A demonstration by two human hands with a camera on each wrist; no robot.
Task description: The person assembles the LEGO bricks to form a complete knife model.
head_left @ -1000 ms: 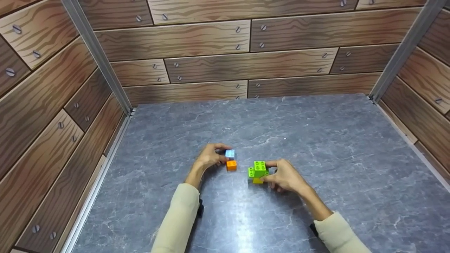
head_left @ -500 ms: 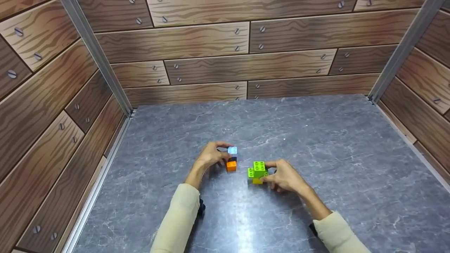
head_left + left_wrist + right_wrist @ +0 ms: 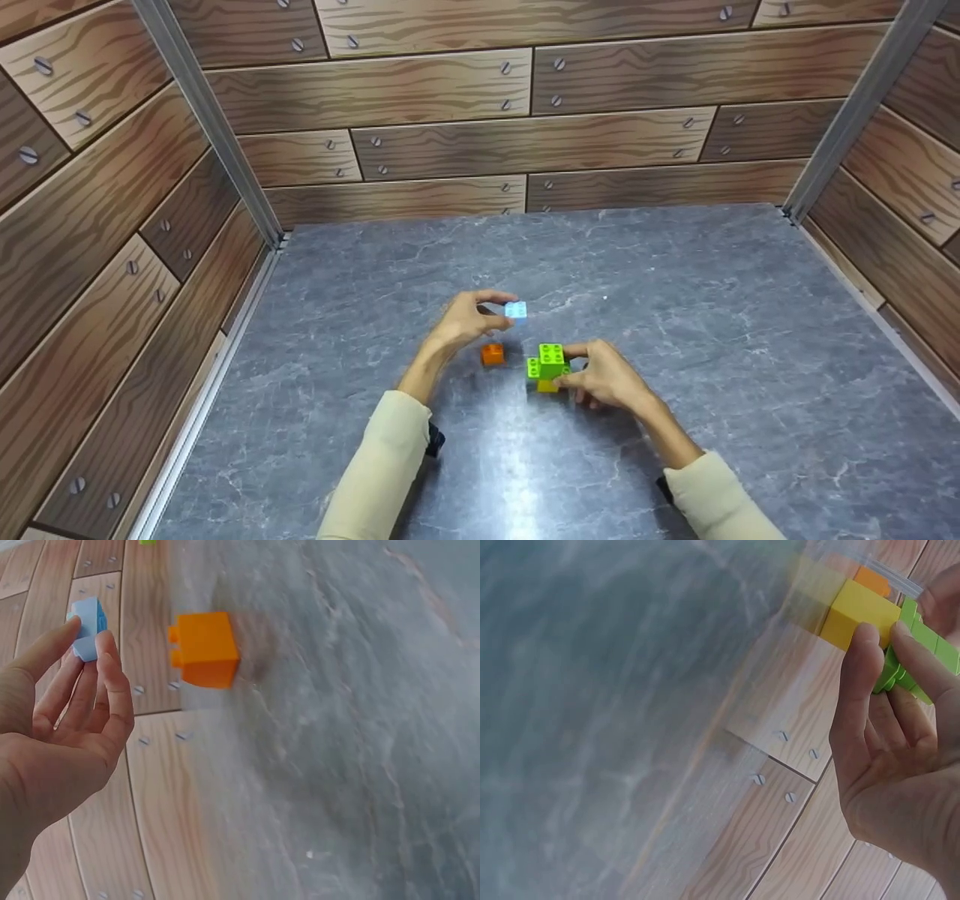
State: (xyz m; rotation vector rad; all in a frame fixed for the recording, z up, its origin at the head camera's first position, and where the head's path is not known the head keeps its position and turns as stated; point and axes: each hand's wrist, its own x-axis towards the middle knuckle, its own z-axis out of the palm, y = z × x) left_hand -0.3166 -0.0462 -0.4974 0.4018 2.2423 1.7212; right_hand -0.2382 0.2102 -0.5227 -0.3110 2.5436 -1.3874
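From my end I see the left hand (image 3: 466, 321) pinching the blue block (image 3: 516, 310) between thumb and fingertips, and I judge it lifted off the table (image 3: 675, 300). I'd expect light, stiff plastic, hard to break but a little slippery; the flat sides are the place to hold, studs left free. Just on the wearer's side of those fingers, the orange block (image 3: 492, 355) sits on the table, neither hand touching it. Farther right, the right hand (image 3: 611, 375) grips the stack (image 3: 551, 370) from its right, thumb and forefinger on it: yellow block (image 3: 547, 385) lowest, green blocks (image 3: 550, 352) above. I'd guess it could part at a joint, so a low hold suits. Beyond both hands stands the plank-patterned wall (image 3: 450, 90).
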